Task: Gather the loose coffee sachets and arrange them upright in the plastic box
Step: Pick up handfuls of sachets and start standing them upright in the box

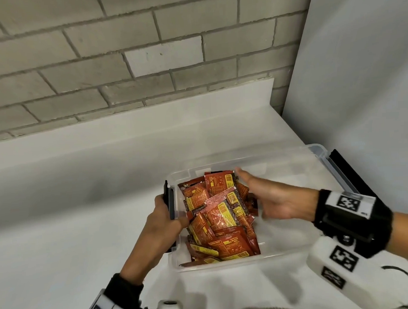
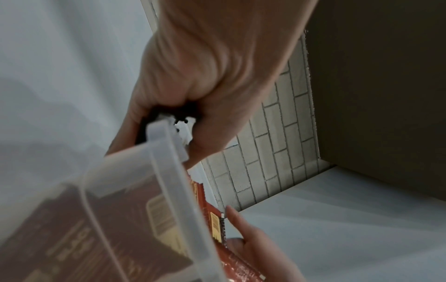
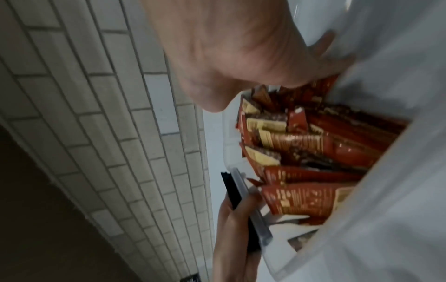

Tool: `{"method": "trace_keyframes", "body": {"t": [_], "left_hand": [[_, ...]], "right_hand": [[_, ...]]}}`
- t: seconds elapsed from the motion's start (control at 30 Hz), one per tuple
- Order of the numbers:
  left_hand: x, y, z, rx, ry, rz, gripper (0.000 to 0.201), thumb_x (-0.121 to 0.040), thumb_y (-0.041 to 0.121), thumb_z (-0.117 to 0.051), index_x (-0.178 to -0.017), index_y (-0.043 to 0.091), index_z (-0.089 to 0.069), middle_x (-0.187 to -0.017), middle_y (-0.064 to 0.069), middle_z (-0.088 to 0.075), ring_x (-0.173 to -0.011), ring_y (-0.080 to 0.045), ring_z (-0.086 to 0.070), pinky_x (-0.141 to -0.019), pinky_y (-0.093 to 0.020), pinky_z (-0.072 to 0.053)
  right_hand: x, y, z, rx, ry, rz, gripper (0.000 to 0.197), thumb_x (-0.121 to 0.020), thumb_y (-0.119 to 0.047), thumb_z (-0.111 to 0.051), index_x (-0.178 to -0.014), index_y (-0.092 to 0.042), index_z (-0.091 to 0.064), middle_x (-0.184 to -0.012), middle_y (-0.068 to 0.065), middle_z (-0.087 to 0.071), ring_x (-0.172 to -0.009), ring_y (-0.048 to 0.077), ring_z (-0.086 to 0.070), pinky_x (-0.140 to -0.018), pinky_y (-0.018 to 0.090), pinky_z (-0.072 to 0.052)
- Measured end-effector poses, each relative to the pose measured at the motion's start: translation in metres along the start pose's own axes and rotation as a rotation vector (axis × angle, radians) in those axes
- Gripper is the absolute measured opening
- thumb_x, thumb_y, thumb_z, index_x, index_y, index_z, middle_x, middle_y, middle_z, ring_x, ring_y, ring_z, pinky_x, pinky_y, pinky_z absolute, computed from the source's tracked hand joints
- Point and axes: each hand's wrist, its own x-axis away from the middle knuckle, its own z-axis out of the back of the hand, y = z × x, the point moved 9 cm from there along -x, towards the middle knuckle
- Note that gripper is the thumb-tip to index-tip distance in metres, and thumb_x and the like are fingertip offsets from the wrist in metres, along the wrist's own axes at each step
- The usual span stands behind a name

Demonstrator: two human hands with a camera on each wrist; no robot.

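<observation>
Lying between both hands: sachets (image 1: 218, 220) in box (image 1: 250, 161)

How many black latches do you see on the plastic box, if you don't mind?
2: one latch on the box's left end, gripped by the left hand; the other latch on its right end.

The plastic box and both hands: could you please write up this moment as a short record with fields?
surface: white counter below a grey brick wall
box: clear plastic box, open, on the counter
sachets: red and yellow sachets heaped at the box's left end, mostly leaning or flat
box right part: no sachets visible
left hand: left hand grips the box's left end at the black latch
right hand: right hand, fingers straight, against the right side of the heap
</observation>
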Motion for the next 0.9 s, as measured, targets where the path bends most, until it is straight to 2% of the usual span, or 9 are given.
{"method": "trace_keyframes", "body": {"t": [0.1,0.17,0.23,0.33,0.47,0.63,0.7,0.8,0.9], "left_hand": [[0.001,0.002,-0.001,-0.007,0.0,-0.011,0.05,-0.088,0.018,-0.068,-0.122,0.029,-0.033,-0.111,0.004,-0.058,-0.103,-0.022,-0.061,-0.084,-0.047,-0.057],[0.001,0.003,-0.001,-0.022,-0.001,-0.02,0.049,-0.088,0.019,-0.067,-0.121,0.028,-0.032,-0.109,0.006,-0.056,-0.104,-0.021,-0.06,-0.086,-0.043,-0.056],[0.002,0.003,0.0,-0.014,-0.002,-0.021,0.048,-0.089,0.017,-0.067,-0.119,0.029,-0.032,-0.11,0.005,-0.057,-0.104,-0.021,-0.06,-0.088,-0.045,-0.055],[0.002,0.003,0.0,-0.005,-0.001,-0.015,0.047,-0.088,0.015,-0.067,-0.119,0.028,-0.034,-0.111,0.003,-0.058,-0.102,-0.021,-0.061,-0.086,-0.047,-0.056],[0.003,0.004,0.0,0.007,0.003,-0.011,0.049,-0.087,0.016,-0.068,-0.121,0.028,-0.035,-0.114,0.0,-0.059,-0.104,-0.023,-0.062,-0.086,-0.05,-0.055],[0.005,0.003,0.0,0.014,0.005,-0.015,0.05,-0.088,0.017,-0.068,-0.123,0.028,-0.033,-0.113,0.002,-0.057,-0.105,-0.024,-0.06,-0.088,-0.052,-0.054],[0.007,0.003,0.0,0.001,0.001,-0.018,0.05,-0.088,0.018,-0.068,-0.122,0.029,-0.033,-0.113,0.003,-0.057,-0.105,-0.023,-0.059,-0.089,-0.05,-0.054],[0.008,0.003,0.0,-0.003,0.005,-0.033,0.047,-0.089,0.017,-0.066,-0.12,0.027,-0.033,-0.109,0.006,-0.057,-0.1,-0.018,-0.059,-0.088,-0.044,-0.055],[0.011,0.002,-0.001,-0.014,0.004,-0.047,0.046,-0.09,0.017,-0.065,-0.12,0.027,-0.032,-0.103,0.011,-0.055,-0.096,-0.014,-0.058,-0.085,-0.039,-0.055]], "right_hand": [[-0.013,0.001,-0.025,-0.01,-0.115,-0.021,0.061,-0.092,-0.066,-0.026,-0.121,-0.024,-0.059,-0.124,0.007,-0.063,-0.11,0.021,-0.06,-0.098,0.043,-0.043],[-0.01,-0.001,-0.022,-0.019,-0.116,-0.028,0.061,-0.092,-0.065,-0.026,-0.13,-0.025,-0.053,-0.131,0.01,-0.058,-0.116,0.025,-0.056,-0.095,0.044,-0.045],[-0.005,-0.001,-0.004,-0.03,-0.042,-0.022,0.07,-0.091,-0.067,-0.028,-0.148,-0.026,-0.028,-0.152,0.016,-0.03,-0.138,0.036,-0.032,-0.108,0.056,-0.029],[0.005,0.013,0.028,-0.09,0.109,-0.026,0.085,-0.085,-0.071,-0.036,-0.152,-0.032,-0.001,-0.16,0.014,0.003,-0.145,0.039,-0.005,-0.114,0.062,-0.011],[0.015,0.04,0.014,-0.056,0.005,-0.06,0.08,-0.083,-0.072,-0.035,-0.15,-0.039,-0.007,-0.16,0.009,-0.007,-0.146,0.032,-0.011,-0.111,0.063,-0.019],[0.016,0.047,-0.037,-0.077,-0.288,-0.1,0.081,-0.08,-0.074,-0.041,-0.149,-0.039,-0.019,-0.149,0.007,-0.039,-0.128,0.027,-0.048,-0.102,0.048,-0.043],[0.019,0.04,-0.028,-0.058,-0.235,-0.088,0.077,-0.084,-0.071,-0.036,-0.15,-0.035,-0.019,-0.15,0.008,-0.035,-0.133,0.032,-0.04,-0.104,0.052,-0.038],[0.021,0.021,0.005,-0.049,-0.013,0.001,0.073,-0.089,-0.068,-0.031,-0.15,-0.04,-0.004,-0.16,0.008,0.001,-0.145,0.039,0.001,-0.113,0.064,-0.011],[0.018,0.007,0.006,-0.068,0.013,0.02,0.067,-0.092,-0.064,-0.029,-0.15,-0.037,-0.013,-0.16,0.009,-0.006,-0.145,0.041,-0.003,-0.111,0.067,-0.011]]}}
